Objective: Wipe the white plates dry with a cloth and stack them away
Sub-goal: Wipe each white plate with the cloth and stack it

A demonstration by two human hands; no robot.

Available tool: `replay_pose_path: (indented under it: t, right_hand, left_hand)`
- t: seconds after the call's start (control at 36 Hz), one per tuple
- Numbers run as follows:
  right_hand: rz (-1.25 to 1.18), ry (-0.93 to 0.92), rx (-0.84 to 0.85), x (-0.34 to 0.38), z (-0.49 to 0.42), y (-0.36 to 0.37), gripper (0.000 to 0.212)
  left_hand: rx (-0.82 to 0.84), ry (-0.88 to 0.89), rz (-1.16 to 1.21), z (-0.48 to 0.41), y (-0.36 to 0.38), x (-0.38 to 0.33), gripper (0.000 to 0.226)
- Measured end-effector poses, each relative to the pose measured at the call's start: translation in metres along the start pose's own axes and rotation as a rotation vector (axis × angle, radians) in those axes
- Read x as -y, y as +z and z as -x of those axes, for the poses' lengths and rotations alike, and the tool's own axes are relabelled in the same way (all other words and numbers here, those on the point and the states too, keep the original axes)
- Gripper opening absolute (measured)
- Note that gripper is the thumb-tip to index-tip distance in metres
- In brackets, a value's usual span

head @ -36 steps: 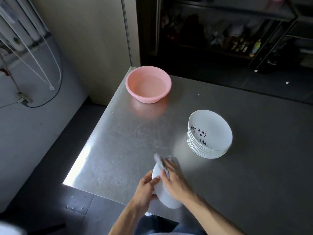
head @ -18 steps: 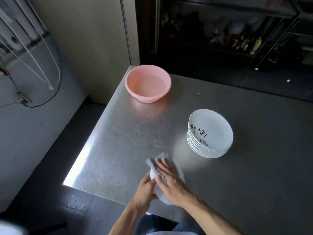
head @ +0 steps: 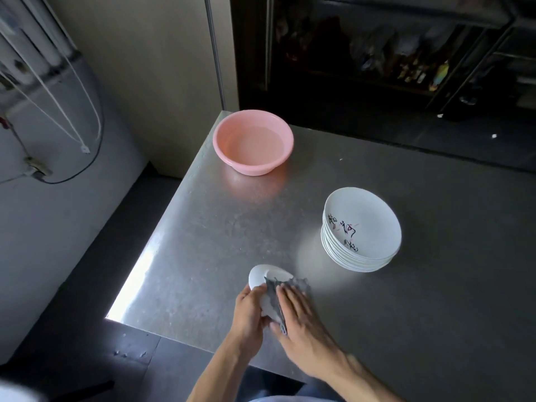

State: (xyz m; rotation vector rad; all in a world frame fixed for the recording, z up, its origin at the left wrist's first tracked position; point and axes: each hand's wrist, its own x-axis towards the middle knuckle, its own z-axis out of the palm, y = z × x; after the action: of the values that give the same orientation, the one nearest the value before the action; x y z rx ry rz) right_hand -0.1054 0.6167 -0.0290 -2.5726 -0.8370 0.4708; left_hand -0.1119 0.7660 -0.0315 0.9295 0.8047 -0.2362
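Note:
My left hand grips the near left edge of a white plate, which is held tilted just above the near part of the steel table. A grey cloth lies over the plate's right side. My right hand presses on that cloth with straight fingers. A stack of several white plates, the top one marked with dark writing, stands on the table to the right and further back.
A pink basin holding water sits at the table's far left corner. The table's left edge drops to a dark floor. White cables hang on the wall at left. Dark shelves stand beyond the table.
The plate has tilted and turned in my left hand, showing more of its far left rim. My right hand has slid the cloth to the right across the plate.

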Motion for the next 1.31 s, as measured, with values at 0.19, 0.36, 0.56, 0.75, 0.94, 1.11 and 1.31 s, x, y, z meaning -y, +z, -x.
replay_pose_path:
  t: [0.19,0.36,0.56,0.75,0.94,1.11,1.31]
  right_hand:
    - [-0.001,-0.092,-0.389,-0.008,-0.016,-0.033,0.046]
    - [-0.641,0.594,-0.492,-0.018,-0.035,-0.046,0.017]
    - [-0.864,0.778,-0.573,-0.026,-0.031,-0.027,0.025]
    - [-0.476,0.453,-0.487,-0.017,-0.040,-0.019,0.031]
    - [-0.306,0.143,0.003,0.017,-0.052,0.012,0.055]
    - [-0.210,-0.210,0.007,-0.005,-0.011,0.007,0.048]
    - [-0.552,0.310,-0.259,-0.018,-0.015,-0.003,0.024]
  left_hand:
    - [0.084,0.066,-0.035,-0.008,0.013,-0.006,0.044]
    - [-0.143,0.077,-0.325,-0.018,-0.003,0.005,0.027]
    - [-0.076,0.008,-0.175,-0.007,-0.020,-0.002,0.038]
    - [-0.110,0.136,-0.268,-0.003,-0.015,-0.004,0.035]
    - [-0.028,0.209,-0.267,-0.001,-0.007,-0.003,0.039]
    - [-0.237,0.320,-0.171,-0.008,-0.029,-0.011,0.037]
    - [-0.386,0.377,-0.155,-0.002,-0.046,-0.032,0.036]
